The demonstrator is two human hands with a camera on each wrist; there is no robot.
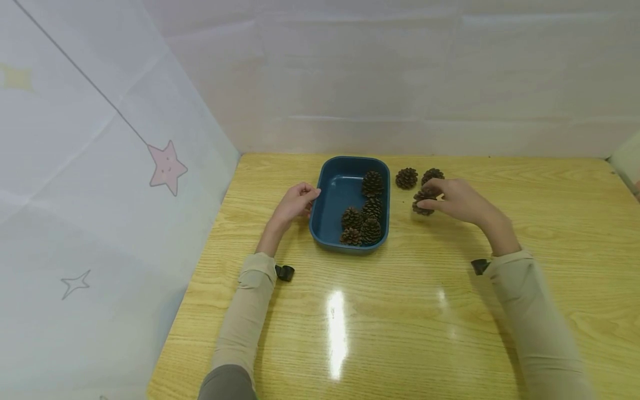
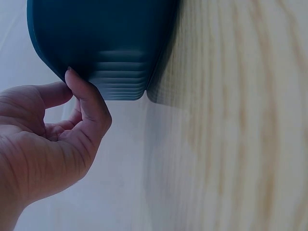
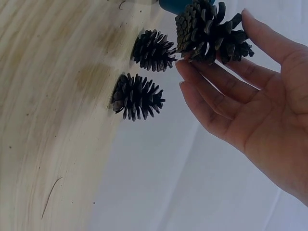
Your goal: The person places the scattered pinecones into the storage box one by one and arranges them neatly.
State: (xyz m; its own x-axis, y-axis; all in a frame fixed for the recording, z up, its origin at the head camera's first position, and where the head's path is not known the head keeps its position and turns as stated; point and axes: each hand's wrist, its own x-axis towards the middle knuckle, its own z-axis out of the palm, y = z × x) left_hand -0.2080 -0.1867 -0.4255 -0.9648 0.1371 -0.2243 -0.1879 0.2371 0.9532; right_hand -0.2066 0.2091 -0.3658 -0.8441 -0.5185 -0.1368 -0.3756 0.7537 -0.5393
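Desk (image 1: 395, 333): yellow-toned, streaked wood grain; bright elongated glare patch (image 1: 336, 333) on the near part, fainter glints to its right.
Back sheet (image 1: 360, 72): pale, creased, upright behind the far edge of the desk.
Side sheet (image 1: 115, 233): whitish, creased, along the left; printed with one pink five-pointed star (image 1: 168, 168) at the end of a slanting dark line (image 1: 82, 75), one pale yellow star (image 1: 16, 76) above left, one outlined four-pointed star (image 1: 76, 284) lower down.
Strand (image 3: 50, 197): thin, dark, curved, lying on the desk; material unclear.
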